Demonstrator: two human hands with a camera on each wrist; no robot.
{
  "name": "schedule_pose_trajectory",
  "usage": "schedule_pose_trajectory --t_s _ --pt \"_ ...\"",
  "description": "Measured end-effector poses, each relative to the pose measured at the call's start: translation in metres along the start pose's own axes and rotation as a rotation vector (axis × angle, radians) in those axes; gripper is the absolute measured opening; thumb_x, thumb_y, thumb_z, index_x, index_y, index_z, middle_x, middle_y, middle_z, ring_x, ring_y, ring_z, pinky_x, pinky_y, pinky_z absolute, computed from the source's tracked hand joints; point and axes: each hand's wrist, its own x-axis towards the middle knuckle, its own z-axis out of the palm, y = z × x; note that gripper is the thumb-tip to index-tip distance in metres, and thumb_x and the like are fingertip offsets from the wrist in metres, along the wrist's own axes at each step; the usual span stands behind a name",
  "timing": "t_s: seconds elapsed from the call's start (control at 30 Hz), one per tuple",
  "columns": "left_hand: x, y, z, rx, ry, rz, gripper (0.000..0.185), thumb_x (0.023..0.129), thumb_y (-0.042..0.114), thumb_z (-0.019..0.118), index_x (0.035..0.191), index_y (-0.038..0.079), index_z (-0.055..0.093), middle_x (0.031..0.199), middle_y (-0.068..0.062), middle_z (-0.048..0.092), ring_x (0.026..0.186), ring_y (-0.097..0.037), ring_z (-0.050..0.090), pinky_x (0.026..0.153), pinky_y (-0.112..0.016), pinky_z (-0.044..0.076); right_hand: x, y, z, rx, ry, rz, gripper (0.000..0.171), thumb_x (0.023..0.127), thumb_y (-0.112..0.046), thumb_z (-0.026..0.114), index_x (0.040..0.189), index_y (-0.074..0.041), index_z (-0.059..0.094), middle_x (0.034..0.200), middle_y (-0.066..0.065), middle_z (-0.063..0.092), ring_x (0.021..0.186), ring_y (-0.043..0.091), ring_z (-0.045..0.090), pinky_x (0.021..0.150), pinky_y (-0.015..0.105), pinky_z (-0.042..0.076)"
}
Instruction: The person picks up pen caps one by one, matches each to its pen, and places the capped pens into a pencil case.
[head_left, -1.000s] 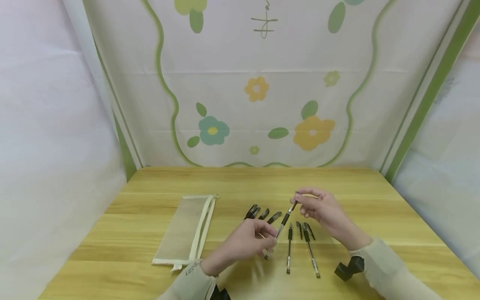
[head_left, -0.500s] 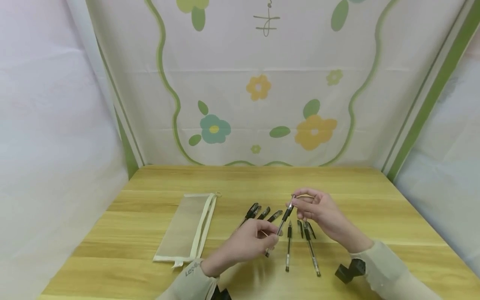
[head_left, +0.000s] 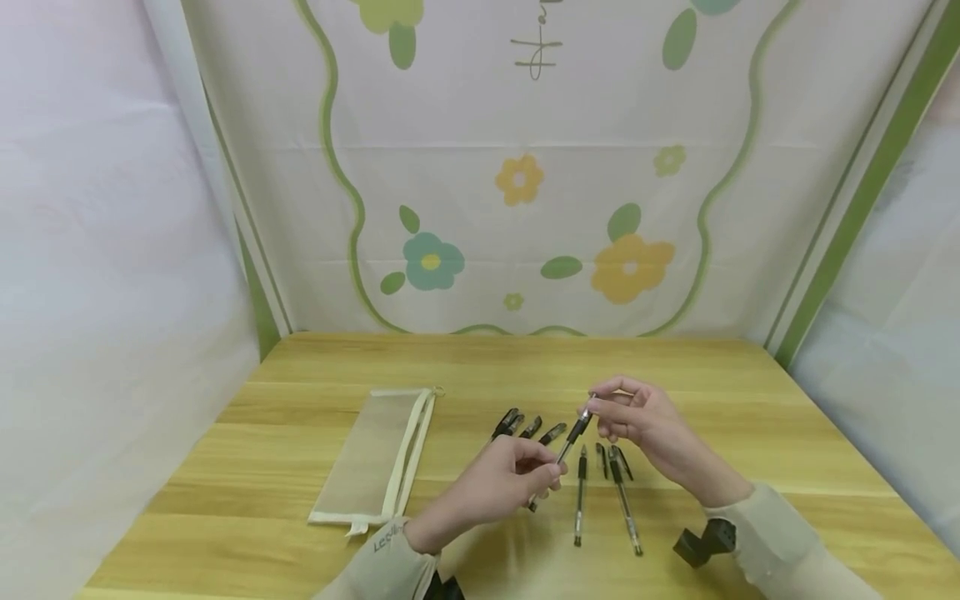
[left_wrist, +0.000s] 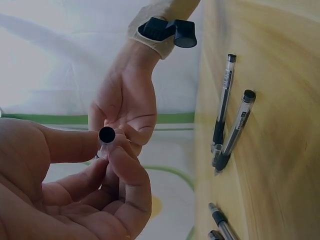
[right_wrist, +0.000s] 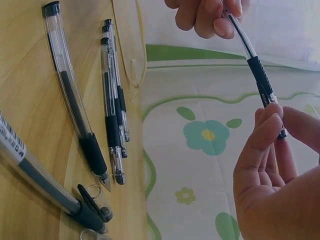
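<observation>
In the head view a black-grip pen point(head_left: 562, 450) slants above the wooden table point(head_left: 315, 375), held by both hands. My left hand point(head_left: 553, 475) grips its clear rear barrel, whose black end cap point(left_wrist: 106, 134) faces the left wrist view. My right hand point(head_left: 591, 408) pinches the pen's tip end, just past the black grip point(right_wrist: 260, 75). Below the hands two uncapped pens point(head_left: 580, 500) point(head_left: 622, 500) lie on the table with loose caps point(head_left: 600, 458) beside them. Three more black-ended pens point(head_left: 529, 427) lie just left of them.
A flat mesh zip pouch point(head_left: 375, 462) lies on the table to the left of the pens. A flowered cloth backdrop point(head_left: 517, 179) closes off the back and white sheets the sides. A black wrist camera mount point(head_left: 701, 540) sits on my right sleeve.
The left hand's fingers have slid a little up the barrel towards the right hand. The pen stays held between both hands at much the same slant.
</observation>
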Motion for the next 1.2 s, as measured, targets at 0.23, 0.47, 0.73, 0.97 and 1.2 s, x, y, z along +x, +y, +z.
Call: schedule_pose_trajectory --t_s 0.23,0.47,0.73,0.97,1.2 --pt "-0.001 0.004 -0.003 0.022 0.037 0.029 0.015 0.097 0.015 0.064 0.096 0.007 0.076 0.072 0.004 0.065 0.059 -0.010 0.056 0.048 -0.020 0.042 0.000 -0.003 -0.001 -0.022 0.015 -0.018 0.025 0.095 -0.008 0.066 0.112 0.010 0.060 0.101 0.011 0.070 0.074 0.014 0.060 0.066 0.026 0.052" --pt "-0.003 0.008 -0.004 -0.038 0.041 0.012 0.013 0.094 0.013 0.067 0.095 0.006 0.078 0.072 0.001 0.067 0.064 -0.019 0.063 0.051 -0.021 0.046 -0.001 -0.004 -0.001 0.043 -0.059 -0.047 0.014 0.096 -0.004 0.062 0.108 0.004 0.063 0.100 0.010 0.070 0.072 0.011 0.055 0.062 0.021 0.048" --pt "-0.003 0.008 -0.005 0.033 0.091 0.006 0.012 0.094 0.012 0.068 0.092 0.006 0.078 0.067 0.002 0.064 0.050 -0.008 0.047 0.042 -0.019 0.034 -0.002 0.000 0.006 0.099 -0.047 -0.096 0.014 0.093 0.005 0.062 0.095 -0.007 0.068 0.092 0.007 0.070 0.068 0.009 0.055 0.058 0.019 0.046" --pt "-0.001 0.006 -0.009 0.105 0.135 0.029 0.012 0.092 0.009 0.068 0.085 0.006 0.078 0.059 0.003 0.061 0.043 -0.005 0.035 0.038 -0.018 0.025 -0.003 0.002 0.012 0.063 0.026 -0.114 0.013 0.089 0.005 0.067 0.089 -0.008 0.067 0.088 0.007 0.069 0.065 0.010 0.054 0.056 0.019 0.046" --pt "-0.001 0.004 -0.003 0.068 0.125 0.053 0.011 0.092 0.008 0.068 0.089 0.004 0.078 0.065 0.005 0.064 0.048 -0.005 0.043 0.040 -0.017 0.030 -0.003 0.002 0.010 0.089 -0.011 -0.143 0.015 0.090 0.008 0.064 0.092 -0.007 0.067 0.090 0.007 0.069 0.069 0.010 0.056 0.058 0.019 0.047"
